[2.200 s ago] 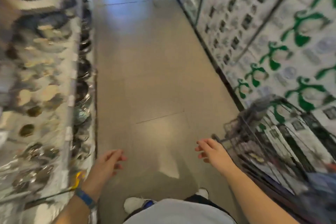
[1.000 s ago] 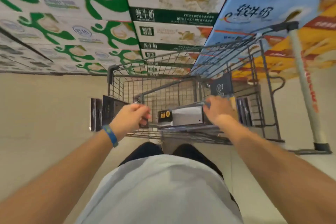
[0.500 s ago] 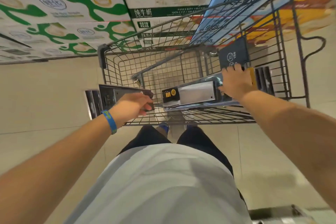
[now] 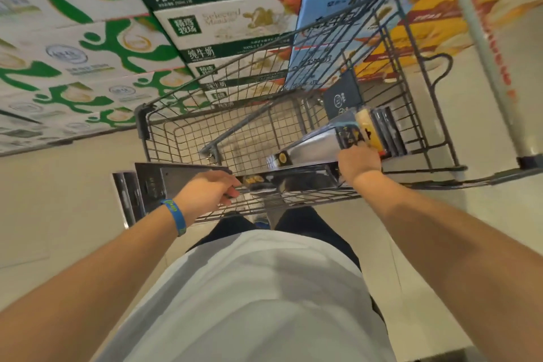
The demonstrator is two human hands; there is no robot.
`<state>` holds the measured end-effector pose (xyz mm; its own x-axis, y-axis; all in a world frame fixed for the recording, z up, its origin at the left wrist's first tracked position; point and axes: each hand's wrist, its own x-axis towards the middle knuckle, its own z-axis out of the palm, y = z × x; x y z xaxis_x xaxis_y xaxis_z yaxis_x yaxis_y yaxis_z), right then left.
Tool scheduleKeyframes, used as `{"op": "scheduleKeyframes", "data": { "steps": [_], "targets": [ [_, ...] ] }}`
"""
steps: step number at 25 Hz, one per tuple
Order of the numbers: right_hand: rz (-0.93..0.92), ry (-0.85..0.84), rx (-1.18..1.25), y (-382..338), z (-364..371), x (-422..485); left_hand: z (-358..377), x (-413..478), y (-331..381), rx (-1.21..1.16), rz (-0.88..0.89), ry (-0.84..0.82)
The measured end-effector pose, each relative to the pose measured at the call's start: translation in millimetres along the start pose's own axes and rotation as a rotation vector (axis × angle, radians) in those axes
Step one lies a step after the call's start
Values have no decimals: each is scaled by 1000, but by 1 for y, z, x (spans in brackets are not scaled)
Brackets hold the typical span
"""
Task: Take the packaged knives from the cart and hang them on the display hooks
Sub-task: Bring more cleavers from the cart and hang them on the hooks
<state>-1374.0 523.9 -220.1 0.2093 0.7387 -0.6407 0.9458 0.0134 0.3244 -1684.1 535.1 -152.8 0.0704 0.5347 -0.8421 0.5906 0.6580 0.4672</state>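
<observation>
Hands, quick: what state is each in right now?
Left hand: grips the dark knife package.
Right hand: on the packaged knives in the cart; fingers hidden, cannot tell.

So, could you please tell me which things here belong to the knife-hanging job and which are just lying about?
For the job:
cart
dark knife pack, gripped by the left hand
silver knife pack, gripped by the right hand
spare packs standing in the cart

Just lying about:
stacked milk cartons
pillar
</observation>
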Motion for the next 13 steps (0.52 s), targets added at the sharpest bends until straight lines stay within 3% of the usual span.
{"op": "scheduleKeyframes", "data": {
  "steps": [8,13],
  "targets": [
    [-262,-171,281,21,-27,11,12,-4,11,106,70,9],
    [-311,-174,489,1,-53,15,6,-6,8,48,72,30]
  ]
}}
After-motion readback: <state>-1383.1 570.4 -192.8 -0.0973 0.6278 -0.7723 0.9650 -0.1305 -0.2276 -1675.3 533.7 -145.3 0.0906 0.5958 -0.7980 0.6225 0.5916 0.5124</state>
